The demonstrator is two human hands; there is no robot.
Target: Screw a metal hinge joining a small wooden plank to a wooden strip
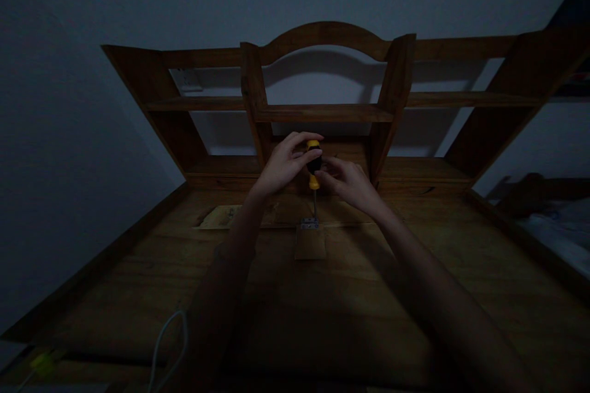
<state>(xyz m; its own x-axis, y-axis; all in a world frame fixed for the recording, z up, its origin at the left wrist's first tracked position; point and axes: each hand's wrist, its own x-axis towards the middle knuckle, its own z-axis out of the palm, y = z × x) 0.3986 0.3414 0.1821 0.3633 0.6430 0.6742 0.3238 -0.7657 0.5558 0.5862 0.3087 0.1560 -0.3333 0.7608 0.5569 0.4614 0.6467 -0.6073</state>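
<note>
A screwdriver [314, 164] with a yellow and black handle stands upright in the middle of the view. Its metal shaft points down to a small metal hinge [309, 223], beside a square wooden block [310, 244] on the wooden surface. My left hand [291, 158] is closed around the upper part of the handle from the left. From the right, the fingers of my right hand [345, 179] grip the lower part of the same handle. Whether the tip sits in a screw is too small to tell.
A wooden shelf unit [325, 113] rises at the back against the wall. A light wood piece or bare patch [219, 216] shows left of the hinge. A white cable [159, 344] loops at the lower left, near a blurred yellow object [42, 364]. The room is dim.
</note>
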